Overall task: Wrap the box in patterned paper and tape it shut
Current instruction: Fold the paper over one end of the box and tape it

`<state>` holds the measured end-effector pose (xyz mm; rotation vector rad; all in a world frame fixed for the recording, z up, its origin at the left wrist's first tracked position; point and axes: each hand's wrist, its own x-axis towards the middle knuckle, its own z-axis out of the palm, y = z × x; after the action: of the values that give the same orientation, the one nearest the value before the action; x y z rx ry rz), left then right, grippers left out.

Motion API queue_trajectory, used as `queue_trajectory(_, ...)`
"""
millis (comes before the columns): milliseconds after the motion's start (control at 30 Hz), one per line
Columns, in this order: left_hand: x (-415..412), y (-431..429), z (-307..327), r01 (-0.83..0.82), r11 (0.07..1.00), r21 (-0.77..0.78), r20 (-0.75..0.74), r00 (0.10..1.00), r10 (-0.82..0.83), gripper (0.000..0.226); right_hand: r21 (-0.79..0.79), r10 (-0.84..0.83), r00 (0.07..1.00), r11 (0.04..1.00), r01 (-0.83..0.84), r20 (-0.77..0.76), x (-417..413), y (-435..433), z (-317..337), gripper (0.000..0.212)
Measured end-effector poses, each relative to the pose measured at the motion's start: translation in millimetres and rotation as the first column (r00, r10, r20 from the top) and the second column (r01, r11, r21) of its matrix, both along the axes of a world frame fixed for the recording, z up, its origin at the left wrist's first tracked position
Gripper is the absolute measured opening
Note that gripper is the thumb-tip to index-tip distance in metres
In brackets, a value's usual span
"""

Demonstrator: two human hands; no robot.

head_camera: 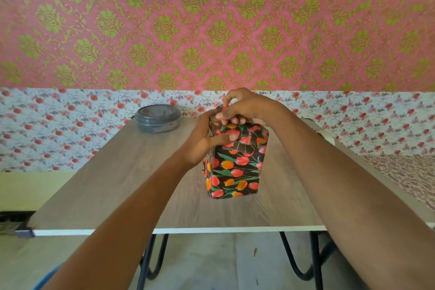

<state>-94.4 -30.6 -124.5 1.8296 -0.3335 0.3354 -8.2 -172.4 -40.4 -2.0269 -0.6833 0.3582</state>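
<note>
The box (235, 167) stands upright in the middle of the wooden table (113, 183), covered in dark paper with red and orange tulips. My left hand (202, 141) grips its upper left side, thumb laid across the front face, fingers over the top edge. My right hand (244, 108) is on top of the box, its curled fingers pinching and pressing down the folded paper flap there. The top face is mostly hidden by both hands.
A round grey lidded container (158, 118) sits at the table's far left. A tape roll (326, 136) peeks out at the right edge behind my right forearm. Floral cloth and patterned wallpaper lie beyond the table.
</note>
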Motion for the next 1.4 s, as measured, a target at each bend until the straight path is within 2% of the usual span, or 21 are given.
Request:
queue_trajectory(167, -1.1, 0.3, -3.2, -0.023, 0.999, -0.032, -0.018, 1.0, 0.022, 0.049, -0.121, 0.001, 1.0, 0.993, -0.002, -0.014, 0.5, 9.0, 10.4, 0.029)
queue_trajectory(333, 1.2, 5.1, -4.6, -0.046, 0.999, -0.019, -0.053, 0.998, 0.045, 0.076, -0.387, -0.033, 0.999, 0.922, 0.027, -0.008, 1.3, 24.0, 29.6, 0.016)
queue_trajectory(400, 3.0, 7.4, -6.0, -0.068, 0.998, -0.01, -0.062, 0.996, 0.067, 0.089, -0.497, -0.051, 0.999, 0.867, 0.046, 0.004, 5.3, 30.5, 35.7, 0.023)
queue_trajectory(500, 3.9, 8.9, -5.4, -0.089, 0.996, 0.002, -0.082, 0.993, 0.089, 0.103, -0.646, -0.078, 0.997, 0.759, 0.074, 0.023, 13.8, 41.1, 39.8, 0.023)
queue_trajectory(600, 4.4, 8.2, -4.2, -0.094, 0.995, 0.024, -0.092, 0.991, 0.095, 0.108, -0.726, -0.103, 0.993, 0.679, 0.111, 0.056, 16.7, 45.6, 43.0, 0.041)
queue_trajectory(667, 4.8, 8.7, -4.8, -0.093, 0.995, 0.021, -0.094, 0.991, 0.094, 0.106, -0.765, -0.082, 0.98, 0.614, 0.192, 0.181, 10.7, 43.1, 43.0, 0.056)
queue_trajectory(733, 4.4, 10.0, -5.2, -0.086, 0.996, 0.001, -0.092, 0.992, 0.085, 0.1, -0.763, -0.074, 0.961, 0.593, 0.256, 0.265, 8.4, 37.1, 37.6, 0.071)
queue_trajectory(800, 4.4, 10.2, -5.5, -0.08, 0.997, -0.002, -0.097, 0.992, 0.08, 0.1, -0.744, -0.11, 0.978, 0.635, 0.207, 0.178, 13.4, 28.6, 29.5, 0.073)
queue_trajectory(967, 4.6, 8.9, -6.6, -0.063, 0.997, -0.037, -0.111, 0.992, 0.059, 0.1, -0.559, -0.17, 0.985, 0.813, 0.162, 0.038, 17.3, 5.3, 26.9, 0.044)
queue_trajectory(1033, 3.3, 7.2, -6.0, -0.057, 0.998, -0.036, -0.095, 0.994, 0.053, 0.095, -0.505, -0.199, 0.98, 0.845, 0.179, 0.014, 11.1, 2.5, 25.9, 0.043)
queue_trajectory(1133, 6.1, 6.9, -6.9, -0.074, 0.997, -0.032, -0.075, 0.995, 0.072, 0.087, -0.437, -0.244, 0.966, 0.862, 0.256, 0.084, 3.4, 5.7, 22.2, 0.067)
queue_trajectory(1267, 7.2, 6.6, -7.8, -0.092, 0.996, -0.02, -0.079, 0.993, 0.09, 0.076, -0.477, -0.215, 0.94, 0.818, 0.322, 0.265, -7.3, 13.3, 18.0, 0.064)
queue_trajectory(1400, 9.0, 8.6, -11.0, -0.12, 0.993, -0.024, -0.069, 0.991, 0.118, 0.077, -0.517, -0.194, 0.926, 0.784, 0.345, 0.324, -11.7, 24.2, 12.9, 0.061)
